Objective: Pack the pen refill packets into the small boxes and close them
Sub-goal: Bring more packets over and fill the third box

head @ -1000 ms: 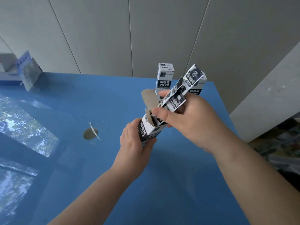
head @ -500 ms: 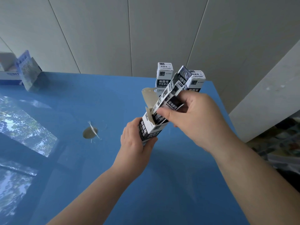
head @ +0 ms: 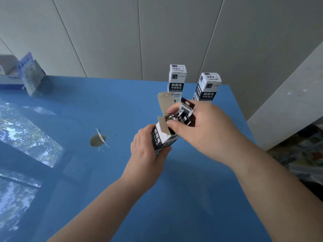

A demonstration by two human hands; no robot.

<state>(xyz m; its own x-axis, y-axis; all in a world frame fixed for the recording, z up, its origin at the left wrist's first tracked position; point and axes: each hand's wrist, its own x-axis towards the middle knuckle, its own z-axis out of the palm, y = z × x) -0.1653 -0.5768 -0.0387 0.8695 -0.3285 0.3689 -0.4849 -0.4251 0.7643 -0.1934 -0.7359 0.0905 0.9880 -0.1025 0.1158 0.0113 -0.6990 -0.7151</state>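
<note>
My left hand (head: 148, 152) grips a small black-and-white box (head: 163, 137) from below, tilted up to the right, its brown top flap (head: 165, 102) standing open. My right hand (head: 208, 130) pinches a black-and-white pen refill packet (head: 186, 112) that is most of the way inside the box's open mouth, with only its top end sticking out. Two closed small boxes stand upright on the blue table behind my hands, one (head: 177, 79) at the centre and one (head: 208, 86) to its right.
The blue table (head: 183, 198) is glossy and mirrors a window on its left side. A small scrap of brown card and clear film (head: 98, 140) lies left of my hands. A blue-and-white carton (head: 21, 74) sits at the far left. The table's right edge borders a grey wall.
My right hand has pushed the refill packet down into the box; far less of it sticks out now. My left hand has kept hold of the box in about the same place.
</note>
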